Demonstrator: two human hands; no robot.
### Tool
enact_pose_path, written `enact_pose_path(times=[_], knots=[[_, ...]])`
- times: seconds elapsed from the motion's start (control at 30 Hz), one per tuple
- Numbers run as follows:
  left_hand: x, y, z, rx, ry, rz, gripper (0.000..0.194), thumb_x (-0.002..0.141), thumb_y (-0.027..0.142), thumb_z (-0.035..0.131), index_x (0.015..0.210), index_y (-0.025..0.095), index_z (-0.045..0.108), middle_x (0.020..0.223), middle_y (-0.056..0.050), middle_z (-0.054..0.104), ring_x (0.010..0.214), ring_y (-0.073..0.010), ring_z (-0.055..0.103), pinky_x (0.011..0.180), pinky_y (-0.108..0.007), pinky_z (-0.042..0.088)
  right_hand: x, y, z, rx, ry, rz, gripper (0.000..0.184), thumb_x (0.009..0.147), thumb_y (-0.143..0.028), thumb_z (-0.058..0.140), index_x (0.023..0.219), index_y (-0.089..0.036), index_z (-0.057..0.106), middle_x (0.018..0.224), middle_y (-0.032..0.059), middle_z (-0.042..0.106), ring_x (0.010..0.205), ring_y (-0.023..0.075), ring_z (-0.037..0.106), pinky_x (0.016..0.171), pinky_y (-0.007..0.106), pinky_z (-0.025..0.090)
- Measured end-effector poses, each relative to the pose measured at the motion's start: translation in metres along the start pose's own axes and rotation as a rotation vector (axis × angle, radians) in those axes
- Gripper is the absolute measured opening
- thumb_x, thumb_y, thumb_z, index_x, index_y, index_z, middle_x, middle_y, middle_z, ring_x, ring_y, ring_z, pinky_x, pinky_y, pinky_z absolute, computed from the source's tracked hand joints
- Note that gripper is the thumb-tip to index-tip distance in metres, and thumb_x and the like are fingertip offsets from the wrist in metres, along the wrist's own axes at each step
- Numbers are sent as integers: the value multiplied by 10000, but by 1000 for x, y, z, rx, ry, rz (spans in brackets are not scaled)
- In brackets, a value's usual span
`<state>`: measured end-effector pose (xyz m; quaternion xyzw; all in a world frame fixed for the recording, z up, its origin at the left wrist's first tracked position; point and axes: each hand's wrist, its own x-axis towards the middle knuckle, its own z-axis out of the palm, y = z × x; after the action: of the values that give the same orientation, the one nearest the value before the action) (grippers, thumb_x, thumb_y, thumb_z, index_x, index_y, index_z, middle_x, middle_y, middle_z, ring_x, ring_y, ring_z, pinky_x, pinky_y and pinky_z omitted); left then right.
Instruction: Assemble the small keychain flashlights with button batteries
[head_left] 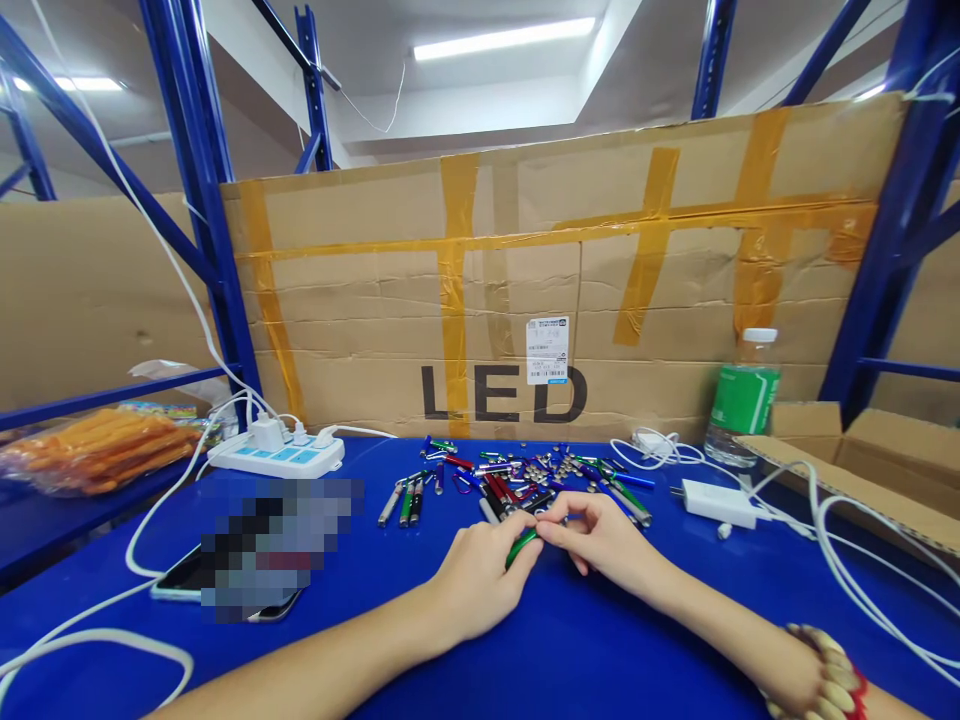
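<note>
My left hand [487, 570] is closed around a small green metal tube [523, 546], which looks like a keychain penlight. Part of the tube is hidden by my fingers. My right hand [596, 537] meets it at the tube's far end, thumb and forefinger pinched together; what lies between those fingertips is too small to make out. Just beyond both hands is a loose pile of red, black, blue and green penlight tubes [504, 490], with small round silver pieces [551, 466] among them. Several finished-looking penlights [411, 502] with silver ends lie side by side to the left.
A blue tabletop [420, 670] carries everything. At left are phones [180, 575], partly blurred, and a white power strip [289, 458] with cables. At right stand a green-labelled bottle [745, 400], a white adapter [718, 502] and an open cardboard box [862, 465]. Cardboard [360, 350] walls the back.
</note>
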<state>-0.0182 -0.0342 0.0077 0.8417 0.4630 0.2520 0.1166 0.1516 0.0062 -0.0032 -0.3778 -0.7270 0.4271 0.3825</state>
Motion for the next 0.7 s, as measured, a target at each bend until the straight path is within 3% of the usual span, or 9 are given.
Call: enact_pose_path(times=[0.2,0.47,0.7], knots=[[0,-2,1,3,9,14,218,889,320,342,994,261,523,777,14,671,673,-182,627,605,-245,404,1,0,0,16,-6,6,367,649,-500,647,657,-155,521,478,-48,523,327,36,387,359,179,230],[0,-3,2,20,11,4,233,893,335,331,988,259,530,750,8,669,648,-185,626,589,-246,395,-1,-2,0,12,-21,3,357,663,-494,636,654,-158,514,411,-76,453,323,40,374,358,178,220],[0,-3,3,45,11,-1,233,891,345,331,977,258,529,758,5,670,649,-190,628,573,-243,388,-1,0,-1,20,-19,-6,339,668,-468,647,652,-155,517,523,-46,542,337,30,393,358,177,244]])
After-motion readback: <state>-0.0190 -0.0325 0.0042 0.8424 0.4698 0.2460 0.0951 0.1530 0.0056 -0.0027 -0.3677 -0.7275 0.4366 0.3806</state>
